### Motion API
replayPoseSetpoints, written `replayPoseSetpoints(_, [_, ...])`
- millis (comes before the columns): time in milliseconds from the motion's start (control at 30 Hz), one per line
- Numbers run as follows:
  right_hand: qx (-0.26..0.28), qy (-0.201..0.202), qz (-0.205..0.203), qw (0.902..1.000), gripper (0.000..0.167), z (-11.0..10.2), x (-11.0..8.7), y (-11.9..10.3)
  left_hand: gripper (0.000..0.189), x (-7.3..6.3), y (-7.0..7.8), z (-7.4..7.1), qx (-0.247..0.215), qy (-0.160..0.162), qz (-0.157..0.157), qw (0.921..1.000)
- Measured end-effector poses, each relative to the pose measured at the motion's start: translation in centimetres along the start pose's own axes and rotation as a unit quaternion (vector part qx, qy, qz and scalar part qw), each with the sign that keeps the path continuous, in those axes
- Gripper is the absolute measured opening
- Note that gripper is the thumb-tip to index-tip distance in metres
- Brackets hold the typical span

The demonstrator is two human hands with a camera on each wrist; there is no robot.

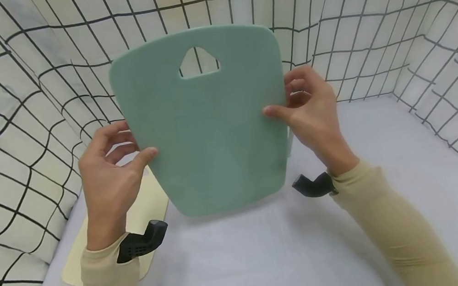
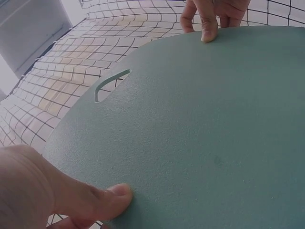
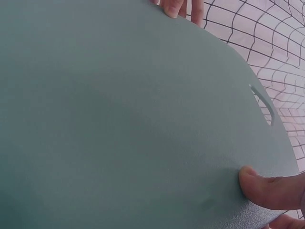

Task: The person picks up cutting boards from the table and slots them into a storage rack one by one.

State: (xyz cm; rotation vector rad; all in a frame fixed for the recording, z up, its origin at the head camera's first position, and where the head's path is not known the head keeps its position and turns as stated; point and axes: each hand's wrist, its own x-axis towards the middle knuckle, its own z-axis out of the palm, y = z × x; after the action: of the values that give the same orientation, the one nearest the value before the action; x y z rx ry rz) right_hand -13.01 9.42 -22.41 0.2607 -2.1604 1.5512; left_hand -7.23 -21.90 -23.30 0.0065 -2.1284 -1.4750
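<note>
A green cutting board [image 1: 211, 131] with a handle hole near its top edge is held up, tilted, above the white surface. My left hand [image 1: 112, 172] grips its left edge, thumb on the near face and fingers behind. On the opposite edge, my right hand [image 1: 310, 107] pinches the board a little higher up, its thumb also flat on the near face. The left wrist view shows the board's face [image 2: 190, 129] close up beside the left thumb [image 2: 112, 200]. In the right wrist view the right thumb [image 3: 267, 188] presses near the board's edge.
A pale yellow board [image 1: 152, 201] lies on the white surface [image 1: 240, 261] at the left, partly hidden behind the left hand and forearm. White walls with a black wire grid [image 1: 367, 33] enclose the back and both sides. Each wrist wears a black device [image 1: 313, 185].
</note>
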Motion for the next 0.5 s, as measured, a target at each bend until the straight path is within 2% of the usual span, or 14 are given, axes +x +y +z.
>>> replayPoseSetpoints(333, [-0.001,-0.009,-0.011,0.9999,0.048,0.8,0.13,-0.27,0.057,0.2,-0.26,-0.77,-0.004,0.016,-0.023,0.9996])
replayPoseSetpoints(500, [0.001,-0.013,-0.021,0.9997,0.049,0.91,0.2,-0.44,0.055,0.53,-0.29,-0.87,-0.022,0.022,-0.015,0.9994])
